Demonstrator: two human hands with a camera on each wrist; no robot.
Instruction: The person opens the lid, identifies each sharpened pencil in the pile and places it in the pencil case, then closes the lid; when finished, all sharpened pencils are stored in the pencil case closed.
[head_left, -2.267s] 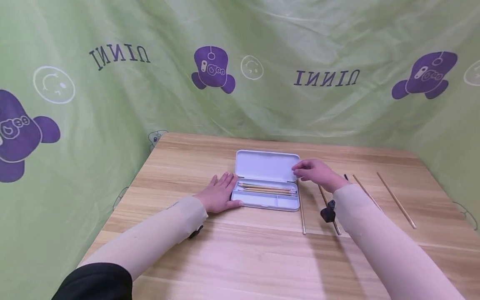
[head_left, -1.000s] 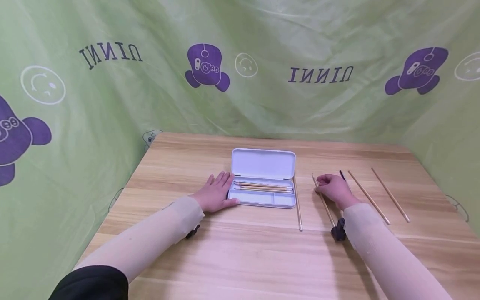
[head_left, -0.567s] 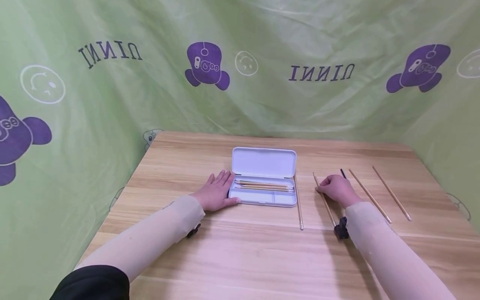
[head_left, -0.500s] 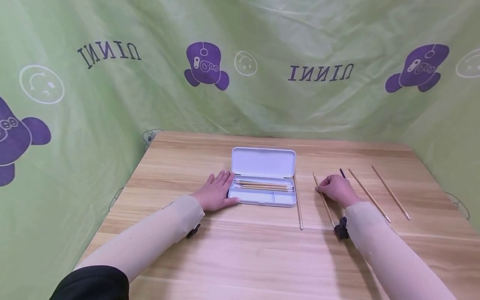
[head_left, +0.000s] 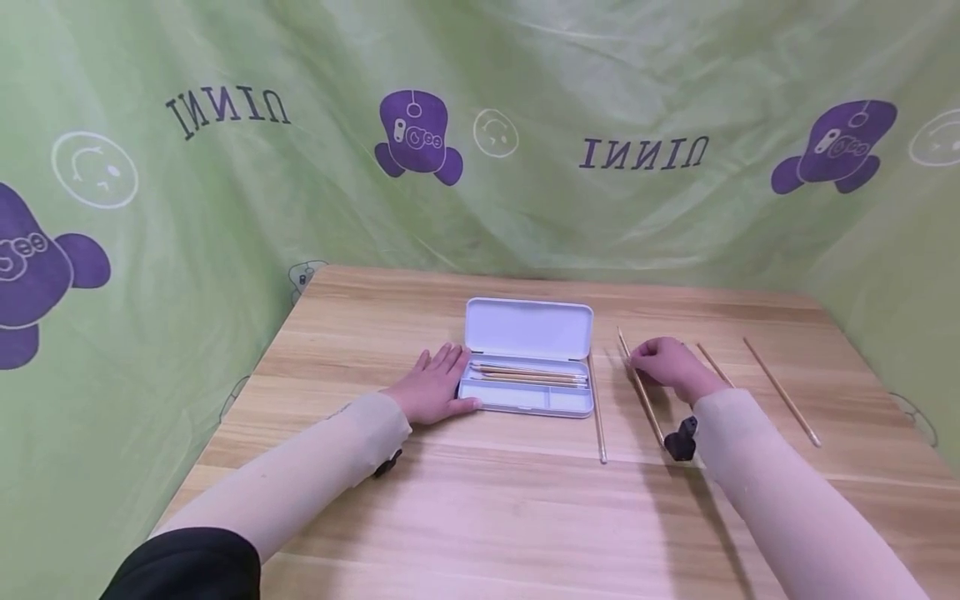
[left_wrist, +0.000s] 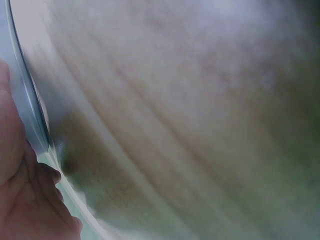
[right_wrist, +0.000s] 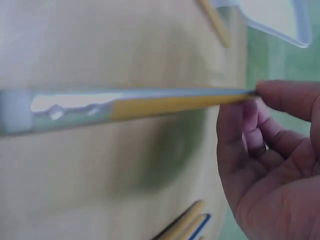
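My right hand (head_left: pixel 667 367) pinches a yellow pencil (head_left: pixel 647 402) between thumb and fingertips, right of the white pencil case (head_left: pixel 529 327). Close up in the right wrist view, this pencil (right_wrist: pixel 165 105) stretches away from the fingertips, its metal band and eraser end toward the camera, above the tabletop. My left hand (head_left: pixel 433 392) rests flat at the case's left side, fingers extended, thumb along its front corner. The case lies with its lid up; several pencils (head_left: pixel 528 377) fill its long rear compartment. The left wrist view is mostly blurred, with part of the left hand (left_wrist: pixel 30 185) beside the case edge.
One pencil (head_left: pixel 599 421) lies along the case's right side. Farther right lie another pencil (head_left: pixel 715 364), partly behind the right wrist, and a separate one (head_left: pixel 782 392). A green printed curtain (head_left: pixel 525 225) hangs behind the wooden table (head_left: pixel 465 517).
My right hand moved from the case's lid edge to the pencil on the right, gripped it and has now raised it slightly. My left hand has stayed beside the case.
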